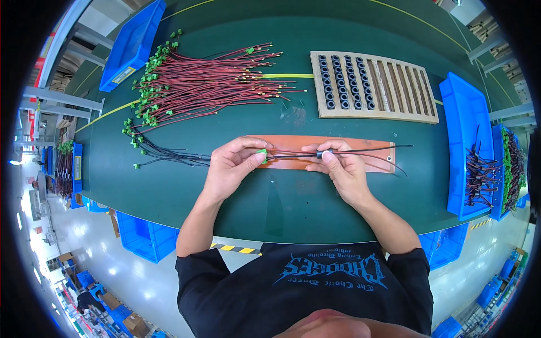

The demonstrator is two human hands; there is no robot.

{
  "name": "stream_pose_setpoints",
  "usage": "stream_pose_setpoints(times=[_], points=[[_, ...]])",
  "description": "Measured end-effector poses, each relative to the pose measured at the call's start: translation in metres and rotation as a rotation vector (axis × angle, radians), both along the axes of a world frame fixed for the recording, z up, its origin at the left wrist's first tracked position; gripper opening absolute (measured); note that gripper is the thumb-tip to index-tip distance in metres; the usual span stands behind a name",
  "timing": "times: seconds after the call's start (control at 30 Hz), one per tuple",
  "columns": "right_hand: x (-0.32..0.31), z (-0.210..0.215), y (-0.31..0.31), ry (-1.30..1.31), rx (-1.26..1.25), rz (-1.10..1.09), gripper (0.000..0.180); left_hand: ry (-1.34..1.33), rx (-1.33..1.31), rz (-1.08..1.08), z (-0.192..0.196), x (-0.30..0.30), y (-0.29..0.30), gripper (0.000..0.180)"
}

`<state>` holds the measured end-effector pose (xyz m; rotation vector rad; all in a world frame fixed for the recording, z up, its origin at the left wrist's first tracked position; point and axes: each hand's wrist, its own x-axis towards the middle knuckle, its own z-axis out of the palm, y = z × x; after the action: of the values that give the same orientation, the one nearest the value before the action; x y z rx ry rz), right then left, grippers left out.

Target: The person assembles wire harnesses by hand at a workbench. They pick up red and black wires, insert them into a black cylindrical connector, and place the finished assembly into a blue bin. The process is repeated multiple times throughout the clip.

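Pinched in your left hand (232,164) is a small green plastic connector (262,156); in your right hand (346,169), a short black cylindrical sleeve (319,155). Your hands stand apart, each clamped on its piece, with thin red and black wires (293,157) running between. The wires' long axis lies left to right across your body, above a long, flat orange strip (298,142); the sleeve appears to ring them, nearer the right hand, and loose ends trail rightward.

The count: one connector, one sleeve, one strip. Farther out on your dark green bench (307,225), one slotted pale wooden rack (389,115) holds four rows of black sleeves. One heap of red wires (208,79), too tangled to number, spreads leftward; two blue plastic bins (463,101) stand at right.
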<state>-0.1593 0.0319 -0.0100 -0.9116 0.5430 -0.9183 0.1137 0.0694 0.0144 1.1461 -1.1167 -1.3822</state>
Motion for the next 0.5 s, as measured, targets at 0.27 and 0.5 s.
stream_pose_setpoints(times=[0.27, 0.5], points=[[0.006, -0.004, -0.001, 0.019, 0.026, -0.024, 0.019, 0.051, 0.048, 0.031, -0.007, 0.008, -0.003, 0.019], [0.011, -0.007, -0.004, -0.029, 0.064, -0.053, 0.018, -0.027, -0.095, 0.067, -0.01, 0.001, -0.006, 0.019]])
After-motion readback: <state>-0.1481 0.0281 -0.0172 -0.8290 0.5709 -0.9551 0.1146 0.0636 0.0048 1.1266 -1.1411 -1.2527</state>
